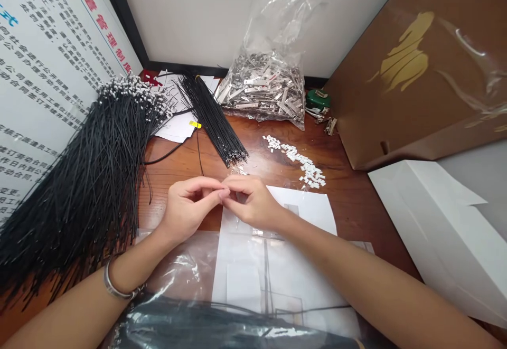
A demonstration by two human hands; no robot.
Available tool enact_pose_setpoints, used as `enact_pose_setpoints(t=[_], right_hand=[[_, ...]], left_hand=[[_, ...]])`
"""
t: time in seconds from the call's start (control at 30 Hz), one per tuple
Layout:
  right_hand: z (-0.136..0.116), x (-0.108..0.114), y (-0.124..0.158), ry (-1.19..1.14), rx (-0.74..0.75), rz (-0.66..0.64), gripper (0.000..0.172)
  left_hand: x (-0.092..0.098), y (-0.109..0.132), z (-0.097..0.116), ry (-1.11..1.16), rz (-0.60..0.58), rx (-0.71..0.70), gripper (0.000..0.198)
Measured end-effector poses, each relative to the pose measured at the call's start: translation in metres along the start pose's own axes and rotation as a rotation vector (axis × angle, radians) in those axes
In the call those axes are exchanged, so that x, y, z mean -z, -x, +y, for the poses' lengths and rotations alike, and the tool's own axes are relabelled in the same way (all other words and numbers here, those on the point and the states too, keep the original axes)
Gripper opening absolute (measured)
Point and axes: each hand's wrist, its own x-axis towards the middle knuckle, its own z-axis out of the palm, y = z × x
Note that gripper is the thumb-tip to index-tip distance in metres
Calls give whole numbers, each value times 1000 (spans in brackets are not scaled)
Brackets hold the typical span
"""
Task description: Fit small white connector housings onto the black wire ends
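Observation:
Fingertips of my left hand [188, 204] and my right hand [253, 198] meet in a pinch above the table. Whatever sits between them is hidden or too small to make out. A thin black cord [200, 151] runs down behind my left hand; whether it is held I cannot tell. Just beyond the hands lie a tied bundle of black cords [216, 122] and a scatter of small white pieces [297, 159]. Under my right hand is a white paper sheet [317, 222], partly covered by clear plastic.
A large heap of black cords with white ends [99, 169] fills the left. Behind stand a clear bag of metal clips [265, 87] and a green tape measure [318, 98]. A brown box [356, 64] and a white box [443, 233] are at right; bagged dark cords [222, 328] lie in front.

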Motion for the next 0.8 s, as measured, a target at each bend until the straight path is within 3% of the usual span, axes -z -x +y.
enact_pose_setpoints(t=[0.17,0.3,0.4,0.5,0.67,0.8], right_hand=[[0,0,-1,-67,-64,33,13],[4,2,-4,-248,-195,231,12],[4,1,-6,-384,-212,347,11],[4,1,-7,-462,-206,462,10],[9,4,-12,-672,-322,632,15],[13,6,-14,-719,-360,679,22]], left_hand=[[3,-2,-1,-169,24,-143,12],[11,-9,-2,-559,-27,-335,30],[16,-15,-6,-812,-91,-381,22],[17,-16,-3,-915,-89,-393,14],[12,-4,39,-918,-80,-346,16],[12,12,81,-739,-305,-135,27]])
